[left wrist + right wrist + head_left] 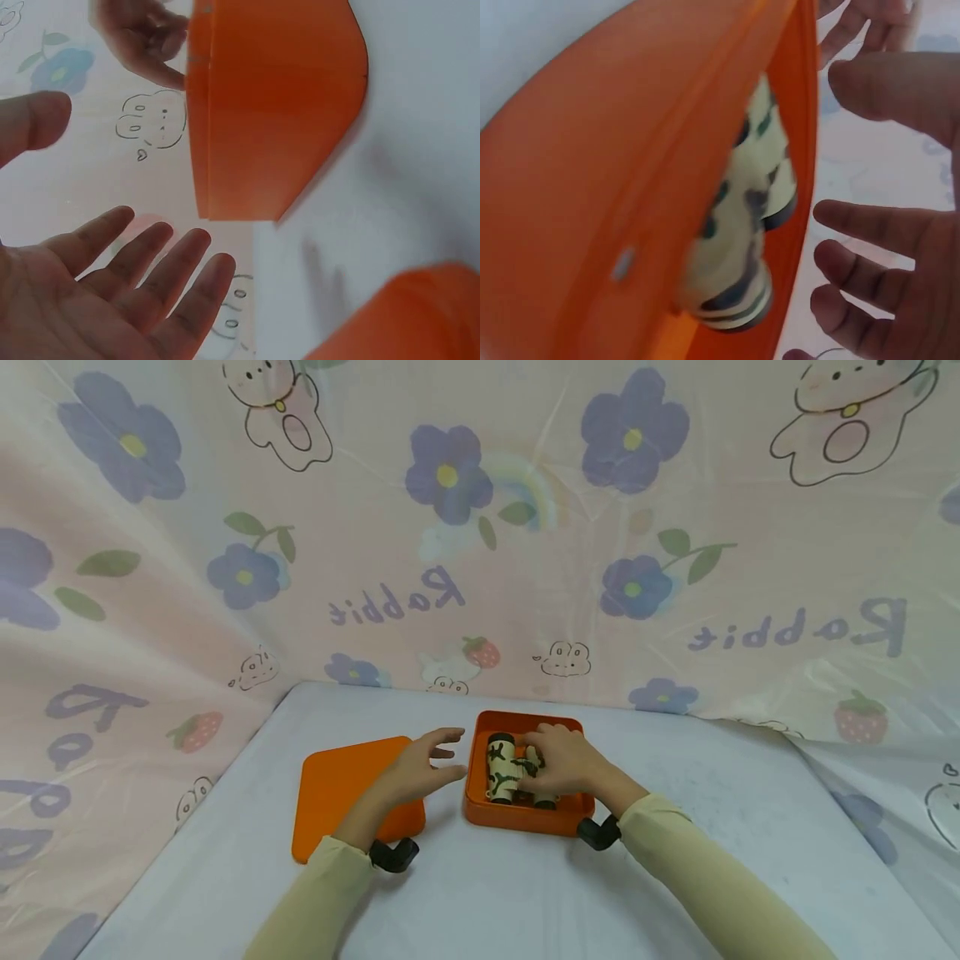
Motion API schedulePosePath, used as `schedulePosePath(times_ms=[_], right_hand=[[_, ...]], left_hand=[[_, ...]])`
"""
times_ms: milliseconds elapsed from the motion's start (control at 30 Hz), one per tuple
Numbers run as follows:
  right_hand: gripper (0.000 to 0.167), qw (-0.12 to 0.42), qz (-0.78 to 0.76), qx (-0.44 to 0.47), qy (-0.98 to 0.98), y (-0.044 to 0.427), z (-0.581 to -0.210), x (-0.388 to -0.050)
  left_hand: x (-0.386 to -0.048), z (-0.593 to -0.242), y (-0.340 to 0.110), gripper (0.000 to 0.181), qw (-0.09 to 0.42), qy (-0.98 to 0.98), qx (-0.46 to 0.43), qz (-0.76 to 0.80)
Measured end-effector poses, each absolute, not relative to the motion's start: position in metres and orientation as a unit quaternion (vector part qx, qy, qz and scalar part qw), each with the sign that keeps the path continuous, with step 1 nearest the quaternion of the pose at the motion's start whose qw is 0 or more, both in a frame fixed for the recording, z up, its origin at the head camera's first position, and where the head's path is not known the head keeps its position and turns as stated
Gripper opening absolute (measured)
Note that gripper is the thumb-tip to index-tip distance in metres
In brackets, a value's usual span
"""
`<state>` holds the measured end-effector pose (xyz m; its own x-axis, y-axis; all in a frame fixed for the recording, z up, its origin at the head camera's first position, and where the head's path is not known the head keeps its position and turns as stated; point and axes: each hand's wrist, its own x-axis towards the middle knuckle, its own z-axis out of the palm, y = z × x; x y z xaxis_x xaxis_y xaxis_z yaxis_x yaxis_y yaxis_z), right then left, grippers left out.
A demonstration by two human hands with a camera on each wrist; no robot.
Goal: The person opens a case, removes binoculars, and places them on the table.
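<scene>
A pair of camouflage-patterned binoculars [501,768] lies inside an open orange box [525,819]; part of it is hidden under my right hand [566,762]. That hand hovers over the box's right side. In the right wrist view, its thumb and fingers are spread apart and no grip on the binoculars [731,262] shows. My left hand [417,770] is held just left of the box, fingers loosely bent, with nothing in it. The left wrist view shows its palm and fingers [202,281] apart from the box wall [277,112].
An orange lid [330,797] lies flat on the white table [510,893], left of the box and partly under my left arm. Behind the table hangs a printed curtain [525,585] with flowers and rabbits. Both wrists carry black camera mounts [393,856].
</scene>
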<state>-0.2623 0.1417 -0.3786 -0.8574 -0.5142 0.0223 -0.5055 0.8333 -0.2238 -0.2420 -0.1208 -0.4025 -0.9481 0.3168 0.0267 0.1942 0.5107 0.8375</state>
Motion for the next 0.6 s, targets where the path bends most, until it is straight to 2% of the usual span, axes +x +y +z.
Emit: schedulePosePath(times_ms=[600], right_hand=[[0.065,0.034,-0.097,-0.270,0.957,0.156,-0.403,-0.281]], left_hand=[[-0.265,-0.421,-0.103,0.068,0.113,0.860,0.117,0.484]])
